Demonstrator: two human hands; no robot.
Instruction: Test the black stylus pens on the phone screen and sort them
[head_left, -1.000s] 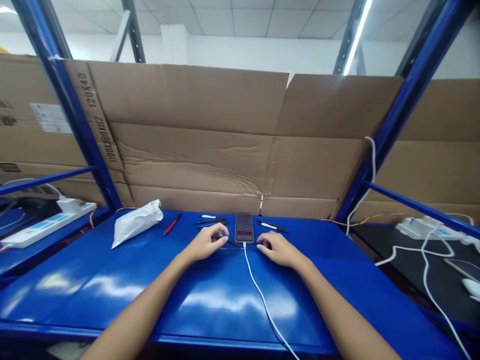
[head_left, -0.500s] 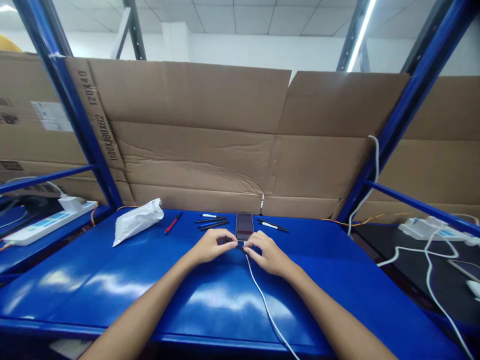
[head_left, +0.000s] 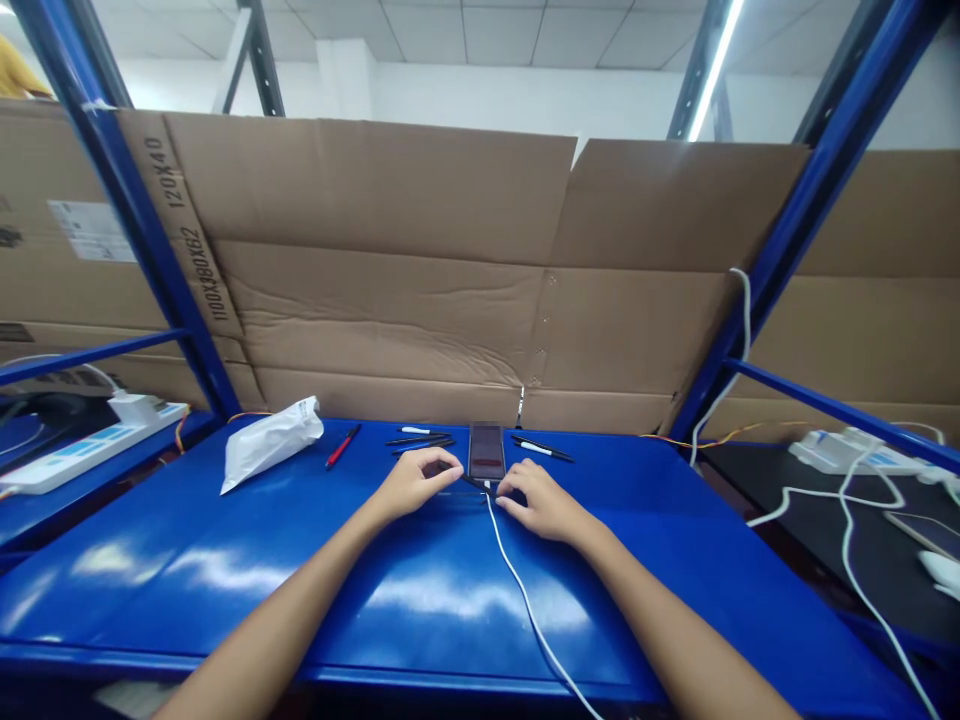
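- While both forearms reach in over the blue desk [head_left: 660, 570], the left hand [head_left: 411, 483] pinches one end of a dark pen [head_left: 478, 483] between thumb and fingers.
- The right hand [head_left: 546, 500] is curled at the pen's other end, its fingertips right by it; from where I stand I can't tell whether they grip it or only touch it.
- That pen slants between the two hands, just on the near side of the phone [head_left: 487, 452], sloping down toward the right hand.
- The phone lies on the desk near the cardboard [head_left: 390, 200], with a white cable [head_left: 519, 582] running from its near end to the front edge.
- To the left of the phone there's a small group of pens [head_left: 420, 441], mostly dark, one with a white part.
- On its other side, two more pens [head_left: 543, 450] lie close together, dark with some white showing.
- Farther left sits a red pen [head_left: 342, 448], black at one end, and beyond it a crumpled white bag [head_left: 271, 443].
- Past the blue frame on the left, a white power strip [head_left: 94, 450] has a plug in it.
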